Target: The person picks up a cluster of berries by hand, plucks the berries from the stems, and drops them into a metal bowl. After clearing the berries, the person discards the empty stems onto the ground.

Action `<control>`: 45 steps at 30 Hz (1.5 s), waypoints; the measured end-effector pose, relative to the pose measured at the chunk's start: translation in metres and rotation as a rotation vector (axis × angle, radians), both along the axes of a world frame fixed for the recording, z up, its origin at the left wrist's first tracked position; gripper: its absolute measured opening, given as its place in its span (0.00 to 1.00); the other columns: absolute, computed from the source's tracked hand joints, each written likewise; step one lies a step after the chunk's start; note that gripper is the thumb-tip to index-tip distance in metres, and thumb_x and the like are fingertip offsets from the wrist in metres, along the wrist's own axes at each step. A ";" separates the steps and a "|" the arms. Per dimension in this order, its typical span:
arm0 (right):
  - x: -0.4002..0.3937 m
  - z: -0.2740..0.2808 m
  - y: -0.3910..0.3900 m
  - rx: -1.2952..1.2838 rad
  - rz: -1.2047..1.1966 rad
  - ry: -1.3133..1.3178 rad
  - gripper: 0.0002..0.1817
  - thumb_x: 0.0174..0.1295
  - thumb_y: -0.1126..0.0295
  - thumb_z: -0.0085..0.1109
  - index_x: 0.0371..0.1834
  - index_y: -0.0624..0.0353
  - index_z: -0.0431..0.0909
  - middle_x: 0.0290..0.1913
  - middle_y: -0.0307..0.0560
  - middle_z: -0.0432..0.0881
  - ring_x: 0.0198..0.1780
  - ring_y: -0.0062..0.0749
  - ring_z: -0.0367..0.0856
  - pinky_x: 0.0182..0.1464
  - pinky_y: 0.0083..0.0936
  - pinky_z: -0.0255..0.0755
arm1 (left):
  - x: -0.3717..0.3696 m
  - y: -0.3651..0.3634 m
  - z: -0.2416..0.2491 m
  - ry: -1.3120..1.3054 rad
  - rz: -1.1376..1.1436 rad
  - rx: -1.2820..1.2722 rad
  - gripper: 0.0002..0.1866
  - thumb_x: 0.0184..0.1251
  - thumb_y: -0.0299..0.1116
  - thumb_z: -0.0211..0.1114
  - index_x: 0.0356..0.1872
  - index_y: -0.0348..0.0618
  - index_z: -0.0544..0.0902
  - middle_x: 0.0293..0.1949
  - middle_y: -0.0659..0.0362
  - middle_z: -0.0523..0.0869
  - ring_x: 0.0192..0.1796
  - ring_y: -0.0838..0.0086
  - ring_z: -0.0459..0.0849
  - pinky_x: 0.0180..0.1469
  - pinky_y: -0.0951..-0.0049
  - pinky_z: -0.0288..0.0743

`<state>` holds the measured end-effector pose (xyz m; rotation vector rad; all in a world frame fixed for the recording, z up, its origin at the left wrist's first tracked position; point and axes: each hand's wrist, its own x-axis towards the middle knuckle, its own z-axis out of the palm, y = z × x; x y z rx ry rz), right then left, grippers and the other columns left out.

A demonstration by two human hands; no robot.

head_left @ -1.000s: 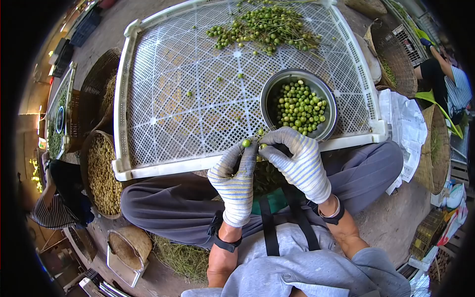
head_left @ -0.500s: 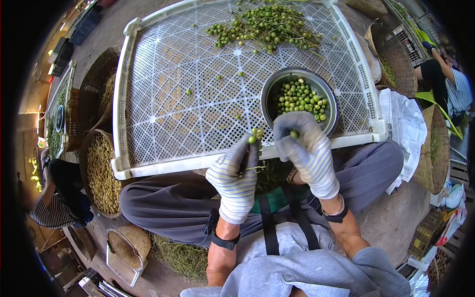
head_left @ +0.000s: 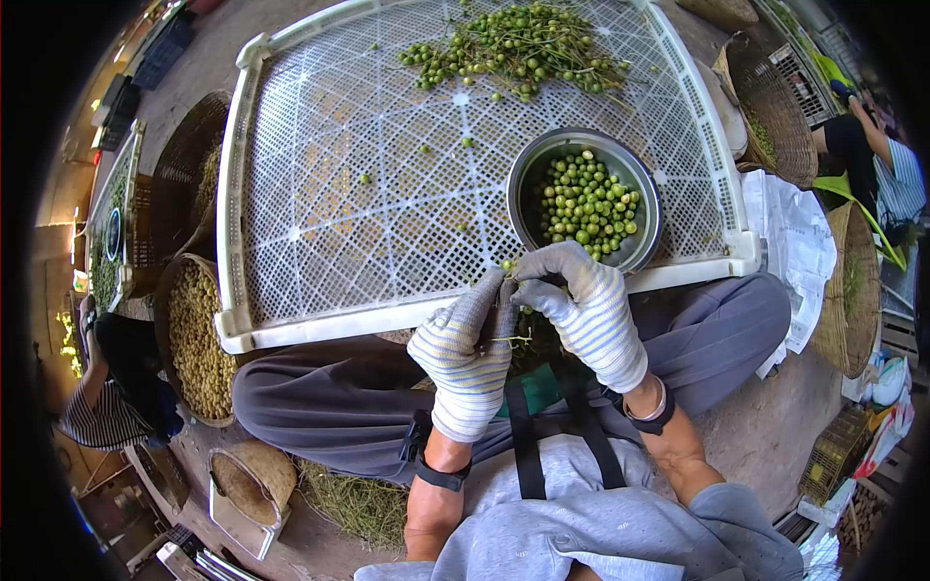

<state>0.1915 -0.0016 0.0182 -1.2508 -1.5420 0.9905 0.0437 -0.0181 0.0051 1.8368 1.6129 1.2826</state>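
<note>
Right hand (head_left: 581, 315) is back from beside the bowl (head_left: 517, 198) to the left hand (head_left: 460, 339); 2 grips pinch the sprig (head_left: 520, 340) by the tray (head_left: 368, 315) edge. Hard tug could fling fruit (head_left: 508, 264) wide.

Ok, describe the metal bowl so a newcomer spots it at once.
Find the large white mesh tray at upper centre. Near its lower right corner sits the round metal bowl, its green fruits loose, unlike the stemmy pile beyond.
</note>
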 end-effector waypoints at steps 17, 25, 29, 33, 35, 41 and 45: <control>0.055 -0.012 0.034 0.359 -0.299 -0.326 0.11 0.67 0.68 0.60 0.48 0.61 0.81 0.40 0.46 0.84 0.38 0.27 0.82 0.42 0.23 0.75 | -0.016 0.013 0.017 -1.159 0.047 -0.642 0.10 0.74 0.37 0.60 0.41 0.41 0.82 0.24 0.69 0.76 0.21 0.87 0.66 0.22 0.86 0.58; 0.012 -0.011 0.004 -0.231 0.044 0.267 0.16 0.68 0.73 0.58 0.57 0.65 0.74 0.46 0.43 0.82 0.43 0.24 0.81 0.48 0.22 0.76 | -0.015 0.009 -0.002 -1.700 -0.226 -0.757 0.11 0.73 0.40 0.61 0.46 0.44 0.79 0.29 0.67 0.79 0.24 0.84 0.70 0.29 0.82 0.66; 0.017 -0.005 0.006 -0.504 0.112 0.596 0.16 0.68 0.75 0.58 0.58 0.65 0.73 0.48 0.44 0.81 0.48 0.21 0.80 0.51 0.20 0.79 | -0.007 0.006 -0.003 -1.749 -0.144 -0.867 0.13 0.74 0.42 0.61 0.47 0.44 0.78 0.30 0.67 0.79 0.26 0.85 0.71 0.31 0.82 0.66; 0.017 -0.003 0.009 -0.459 0.088 0.654 0.16 0.65 0.77 0.61 0.56 0.65 0.74 0.46 0.42 0.81 0.48 0.20 0.80 0.49 0.19 0.81 | -0.004 0.004 0.002 -1.624 -0.188 -0.812 0.14 0.74 0.44 0.60 0.45 0.43 0.78 0.31 0.66 0.78 0.26 0.84 0.71 0.31 0.83 0.65; 0.016 -0.003 0.010 -0.461 0.048 0.644 0.16 0.64 0.77 0.62 0.55 0.65 0.75 0.46 0.41 0.81 0.48 0.20 0.81 0.48 0.19 0.82 | -0.002 0.002 0.006 -1.559 -0.192 -0.801 0.14 0.75 0.44 0.60 0.45 0.43 0.77 0.31 0.65 0.78 0.26 0.84 0.70 0.31 0.83 0.65; 0.013 -0.013 0.017 -0.266 -0.047 0.704 0.17 0.62 0.78 0.64 0.55 0.65 0.76 0.47 0.40 0.81 0.45 0.18 0.80 0.50 0.17 0.78 | -0.002 0.002 0.001 -1.326 -0.185 -0.879 0.08 0.70 0.33 0.64 0.42 0.40 0.78 0.30 0.62 0.80 0.24 0.84 0.70 0.26 0.84 0.62; 0.010 -0.009 0.017 -0.318 -0.121 0.703 0.19 0.61 0.77 0.66 0.55 0.64 0.76 0.44 0.38 0.81 0.42 0.16 0.79 0.49 0.15 0.76 | 0.001 0.003 0.007 -1.287 -0.106 -0.882 0.06 0.69 0.30 0.65 0.39 0.38 0.80 0.28 0.62 0.81 0.21 0.86 0.69 0.23 0.85 0.59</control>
